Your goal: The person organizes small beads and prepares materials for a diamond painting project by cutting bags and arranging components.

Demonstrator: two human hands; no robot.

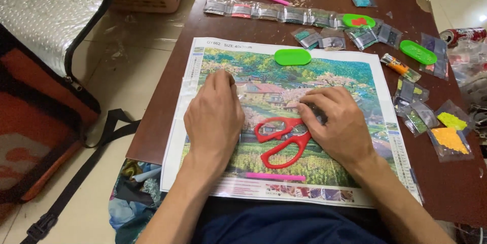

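Two bare hands pressed on a colourful landscape diamond-painting canvas (pixel 350 79) laid on a dark brown wooden table (pixel 167 107).

Nearest lies a thin pink stylus pen (pixel 275 176) on the canvas's lower edge. Above it, the red-handled scissors (pixel 281 141) rest untouched between the hands. The left hand (pixel 213 119) lies flat, fingers loose and spread, holding nothing. The right hand (pixel 337 122) curls its fingertips down against the canvas; whether they pinch anything I cannot tell. Farther off sit a green oval plastic tray (pixel 292 57) and a row of small clear bead bags (pixel 269 11).
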